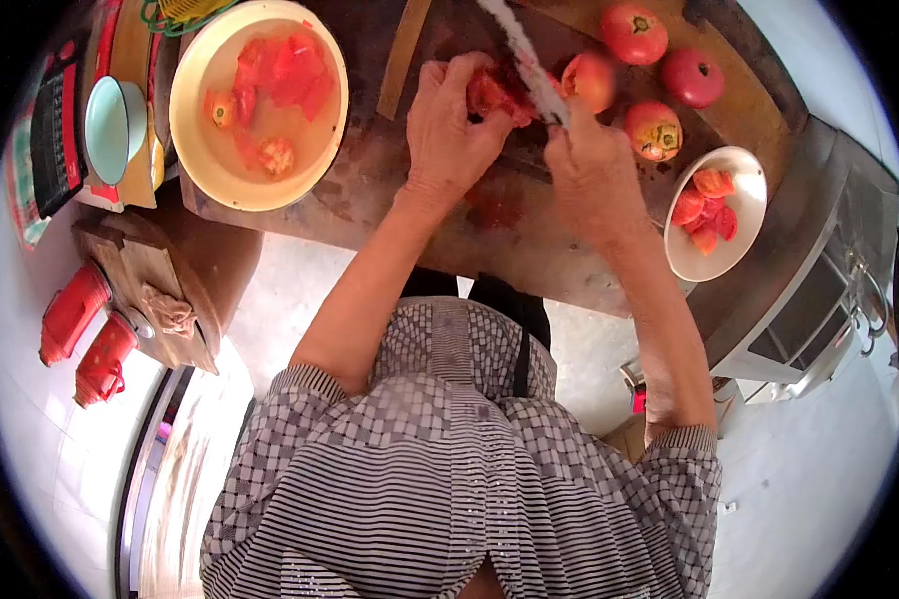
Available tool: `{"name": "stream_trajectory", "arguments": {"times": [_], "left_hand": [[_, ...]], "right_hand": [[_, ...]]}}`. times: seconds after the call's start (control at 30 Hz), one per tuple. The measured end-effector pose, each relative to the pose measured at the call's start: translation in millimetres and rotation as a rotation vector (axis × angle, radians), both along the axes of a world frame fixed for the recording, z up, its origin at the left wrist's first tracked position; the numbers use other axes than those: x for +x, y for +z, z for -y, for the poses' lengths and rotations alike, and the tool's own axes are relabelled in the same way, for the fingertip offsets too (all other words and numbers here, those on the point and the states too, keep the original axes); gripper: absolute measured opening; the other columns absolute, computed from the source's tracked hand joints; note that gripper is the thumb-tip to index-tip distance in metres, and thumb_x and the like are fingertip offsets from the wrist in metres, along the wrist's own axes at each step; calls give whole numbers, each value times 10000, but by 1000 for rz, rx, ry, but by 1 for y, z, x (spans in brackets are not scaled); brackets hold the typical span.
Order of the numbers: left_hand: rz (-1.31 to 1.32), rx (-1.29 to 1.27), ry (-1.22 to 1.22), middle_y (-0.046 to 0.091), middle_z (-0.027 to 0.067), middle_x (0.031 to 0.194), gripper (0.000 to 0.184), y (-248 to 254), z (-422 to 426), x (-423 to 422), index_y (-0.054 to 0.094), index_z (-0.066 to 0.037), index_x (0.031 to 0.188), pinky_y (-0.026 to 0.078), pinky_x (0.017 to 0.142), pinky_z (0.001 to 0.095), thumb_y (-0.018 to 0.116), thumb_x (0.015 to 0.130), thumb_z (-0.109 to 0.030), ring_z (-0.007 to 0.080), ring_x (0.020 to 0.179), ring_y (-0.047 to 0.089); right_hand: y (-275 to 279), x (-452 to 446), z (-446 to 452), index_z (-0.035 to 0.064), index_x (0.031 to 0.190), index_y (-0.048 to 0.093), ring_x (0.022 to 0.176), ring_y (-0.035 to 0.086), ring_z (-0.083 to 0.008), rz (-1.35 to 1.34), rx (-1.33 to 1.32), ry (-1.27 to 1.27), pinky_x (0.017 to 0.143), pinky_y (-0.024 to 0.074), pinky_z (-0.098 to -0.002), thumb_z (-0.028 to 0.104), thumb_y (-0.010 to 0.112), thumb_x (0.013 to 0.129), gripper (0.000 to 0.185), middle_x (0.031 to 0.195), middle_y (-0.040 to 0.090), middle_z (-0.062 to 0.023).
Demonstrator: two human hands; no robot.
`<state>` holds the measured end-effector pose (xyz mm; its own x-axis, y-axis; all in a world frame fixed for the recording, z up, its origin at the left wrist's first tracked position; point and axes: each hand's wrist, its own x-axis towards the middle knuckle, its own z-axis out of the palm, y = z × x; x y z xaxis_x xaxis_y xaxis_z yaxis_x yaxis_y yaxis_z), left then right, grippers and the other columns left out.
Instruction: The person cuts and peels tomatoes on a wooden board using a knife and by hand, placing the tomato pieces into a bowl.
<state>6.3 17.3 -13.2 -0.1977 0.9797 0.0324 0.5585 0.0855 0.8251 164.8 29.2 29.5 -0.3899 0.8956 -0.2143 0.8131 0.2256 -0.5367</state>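
Observation:
My left hand (451,135) grips a red, wet piece of tomato (494,95) over the brown table (370,205). In my right hand (591,165) is the handle end of a knife (527,60), whose long pale blade points up and to the left, beside the tomato piece. Just past my right hand lies a tomato (588,82). Farther right are more whole tomatoes (634,33). A white bowl (747,245) with cut tomato pieces (704,210) stands to the right of my right hand. Red juice wets the table below my hands.
At the left, a large cream basin (195,165) holds water, red peels and tomato parts. Beyond it are a pale green bowl (110,130) and a green wire basket (185,12). Two red flasks (105,359) stand lower left. A wooden strip (404,60) lies on the table.

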Motion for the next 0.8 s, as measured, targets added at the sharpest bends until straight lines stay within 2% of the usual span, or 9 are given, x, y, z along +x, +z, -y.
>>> {"name": "stream_trajectory", "arguments": {"times": [0.17, 0.4, 0.5, 0.6, 0.7, 0.8], "left_hand": [[52, 34, 50, 526, 142, 925, 395, -1, 12, -4, 557, -44, 1003, 473, 733, 391, 712, 640, -69, 322, 851, 558], [243, -24, 120, 532, 154, 937, 362, -6, 21, 1, 559, -20, 980, 491, 687, 372, 683, 640, -18, 329, 817, 581], [105, 17, 71, 534, 149, 916, 348, -8, 24, -2, 560, -18, 967, 489, 690, 383, 662, 635, 2, 328, 813, 580], [19, 47, 63, 576, 122, 914, 269, -11, 24, -2, 586, -2, 946, 558, 632, 291, 671, 691, 16, 227, 754, 641], [57, 42, 77, 537, 147, 870, 281, -16, 21, -2, 560, -22, 926, 476, 675, 411, 635, 656, -3, 339, 780, 569], [-87, 118, 76, 538, 150, 851, 262, -17, 11, -12, 565, -27, 917, 468, 667, 420, 624, 663, -3, 348, 772, 565]], "right_hand": [[41, 4, 15, -7, 987, 503, 636, 569, -437, -147, -125, -208, 554, 407, -478, 48, 532, 856, 145, 650, 541, -251], [46, -1, 49, -22, 962, 454, 659, 567, -457, -38, -188, -110, 559, 417, -504, 39, 525, 848, 148, 657, 550, -269], [39, -4, 46, -18, 915, 420, 667, 569, -463, -29, -186, -64, 563, 428, -515, 35, 529, 834, 146, 650, 550, -266], [32, -8, 38, -7, 881, 393, 687, 572, -472, 51, -194, -16, 586, 452, -523, 44, 537, 820, 165, 648, 554, -264], [20, -18, 30, 0, 874, 386, 708, 581, -473, 160, -216, 5, 618, 472, -530, 64, 543, 817, 179, 663, 565, -267], [15, -32, 23, 2, 878, 388, 722, 595, -463, 125, -204, -21, 640, 485, -533, 78, 543, 821, 182, 689, 579, -271]]}}
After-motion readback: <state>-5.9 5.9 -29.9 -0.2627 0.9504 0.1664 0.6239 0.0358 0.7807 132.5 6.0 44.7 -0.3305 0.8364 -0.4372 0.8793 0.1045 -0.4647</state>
